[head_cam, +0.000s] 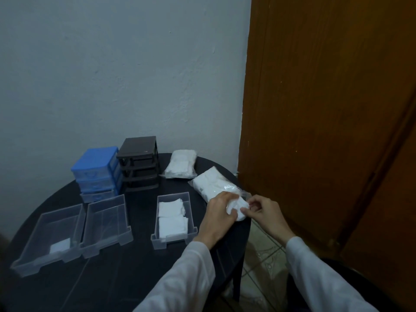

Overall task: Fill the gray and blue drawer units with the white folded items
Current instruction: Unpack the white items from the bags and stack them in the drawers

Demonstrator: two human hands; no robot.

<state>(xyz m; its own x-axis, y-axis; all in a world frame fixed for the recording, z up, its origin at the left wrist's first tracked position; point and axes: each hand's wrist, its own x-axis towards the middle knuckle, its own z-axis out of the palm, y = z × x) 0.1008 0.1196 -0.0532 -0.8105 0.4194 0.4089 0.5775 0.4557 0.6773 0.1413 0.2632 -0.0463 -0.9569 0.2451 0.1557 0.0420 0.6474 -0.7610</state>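
The near clear bag of white folded items [212, 185] lies at the right edge of the dark round table [126, 275]; the left hand [219, 212] grips its near end with curled fingers while the right hand [262, 210] pinches the same end. Just left of the hands, a clear drawer [173, 238] holds two stacks of white items; two more clear drawers [48, 255] [105, 237] sit further left, the leftmost containing one white item. The blue drawer unit [96, 170], the gray drawer unit [139, 163] with open slots and a second bag [181, 164] stand at the rear, near the wall
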